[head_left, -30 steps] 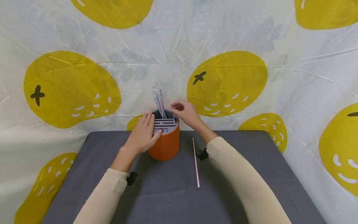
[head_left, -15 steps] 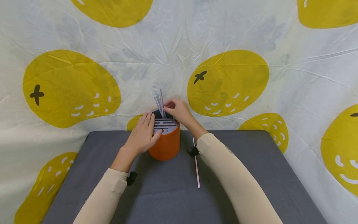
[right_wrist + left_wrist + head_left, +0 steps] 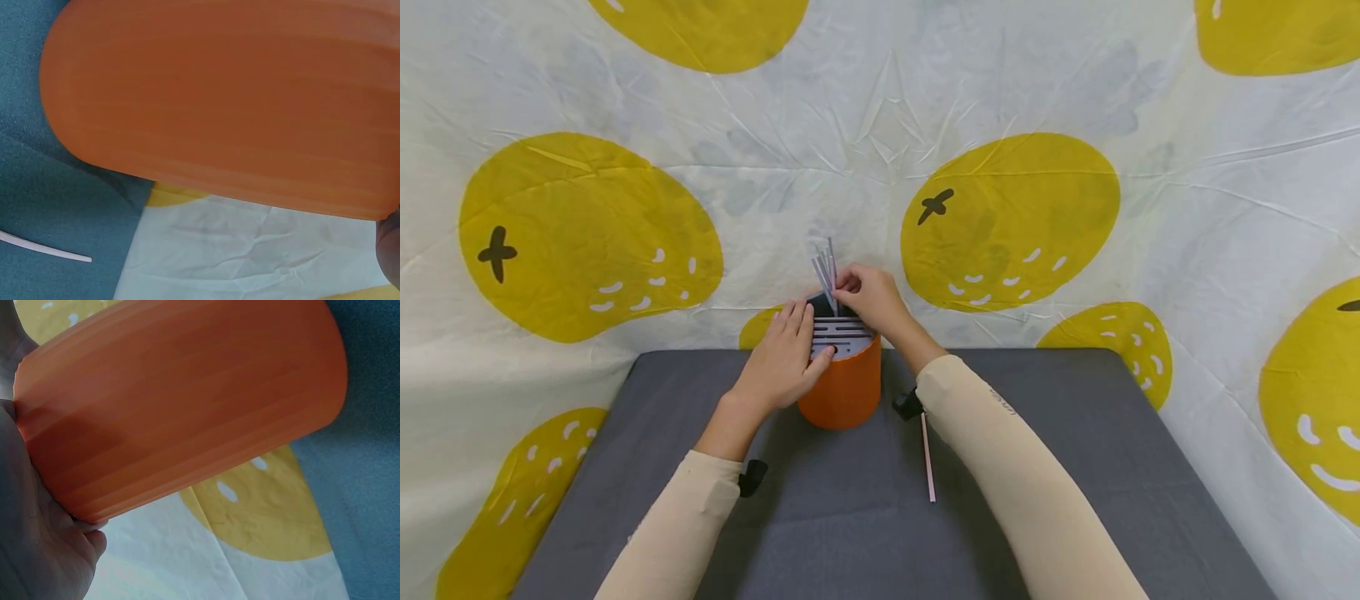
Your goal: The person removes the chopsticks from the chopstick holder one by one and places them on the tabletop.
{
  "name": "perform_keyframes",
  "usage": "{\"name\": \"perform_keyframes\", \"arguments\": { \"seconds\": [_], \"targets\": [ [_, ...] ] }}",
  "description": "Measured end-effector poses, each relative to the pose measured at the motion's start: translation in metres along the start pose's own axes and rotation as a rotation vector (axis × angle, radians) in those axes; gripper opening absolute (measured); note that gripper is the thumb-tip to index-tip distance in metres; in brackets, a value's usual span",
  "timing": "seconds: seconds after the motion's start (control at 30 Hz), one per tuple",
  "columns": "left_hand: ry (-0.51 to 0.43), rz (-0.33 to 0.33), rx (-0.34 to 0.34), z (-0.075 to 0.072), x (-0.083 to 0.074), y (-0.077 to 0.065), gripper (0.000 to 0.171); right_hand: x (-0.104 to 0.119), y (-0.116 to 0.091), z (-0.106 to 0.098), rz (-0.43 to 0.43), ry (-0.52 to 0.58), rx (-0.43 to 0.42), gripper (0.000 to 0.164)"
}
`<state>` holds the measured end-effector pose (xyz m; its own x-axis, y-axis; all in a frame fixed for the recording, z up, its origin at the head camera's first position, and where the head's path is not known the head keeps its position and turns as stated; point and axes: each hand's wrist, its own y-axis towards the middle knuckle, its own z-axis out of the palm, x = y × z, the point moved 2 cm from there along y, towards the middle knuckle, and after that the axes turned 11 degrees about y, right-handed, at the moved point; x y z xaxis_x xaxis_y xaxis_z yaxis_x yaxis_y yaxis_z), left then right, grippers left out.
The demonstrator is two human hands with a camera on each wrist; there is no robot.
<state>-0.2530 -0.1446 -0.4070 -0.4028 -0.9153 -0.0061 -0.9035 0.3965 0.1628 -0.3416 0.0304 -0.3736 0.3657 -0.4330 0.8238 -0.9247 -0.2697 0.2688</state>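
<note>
In the head view an orange knife and utensil holder (image 3: 842,392) stands upright, with a grey slotted top (image 3: 841,343) and a dark compartment at its back. Several thin, pale, shiny chopsticks (image 3: 822,271) lean up out of that compartment. My left hand (image 3: 775,358) rests with straight fingers along the holder's left rim, thumb on the slotted top. My right hand (image 3: 874,298) is over the back right of the rim, its thumb and fingers pinching at a chopstick in the bunch. The orange wall (image 3: 181,406) fills much of the left wrist view; the right fingertips are hidden in the right wrist view.
A single pale pink chopstick (image 3: 929,467) lies on the dark grey tabletop (image 3: 850,533), partly covered by the right forearm. Close behind the table hangs a white cloth (image 3: 820,108) printed with big yellow fruit.
My right hand has moved left from the holder's right rim to the chopsticks and now pinches there. The right forearm now covers part of the loose chopstick. My left hand stays put.
</note>
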Motion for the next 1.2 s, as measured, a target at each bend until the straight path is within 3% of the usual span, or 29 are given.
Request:
{"name": "perform_keyframes", "arguments": {
  "seconds": [0.3, 0.53, 0.8, 1.2],
  "targets": [
    [-0.001, 0.002, -0.007, 0.000, 0.000, -0.001, 0.081, 0.002, -0.003, -0.002, -0.009, 0.047, -0.004, 0.012],
    [-0.010, 0.001, -0.009, 0.001, -0.001, -0.001, 0.081, 0.009, -0.005, -0.016, -0.031, 0.124, -0.032, 0.010],
    [-0.010, 0.001, -0.018, 0.000, 0.000, 0.000, 0.081, 0.022, 0.000, -0.037, -0.127, 0.347, -0.096, 0.012],
    [-0.009, -0.001, -0.019, 0.000, 0.002, 0.000, 0.081, 0.053, 0.001, -0.075, -0.237, 0.579, -0.204, 0.014]
  ]
}}
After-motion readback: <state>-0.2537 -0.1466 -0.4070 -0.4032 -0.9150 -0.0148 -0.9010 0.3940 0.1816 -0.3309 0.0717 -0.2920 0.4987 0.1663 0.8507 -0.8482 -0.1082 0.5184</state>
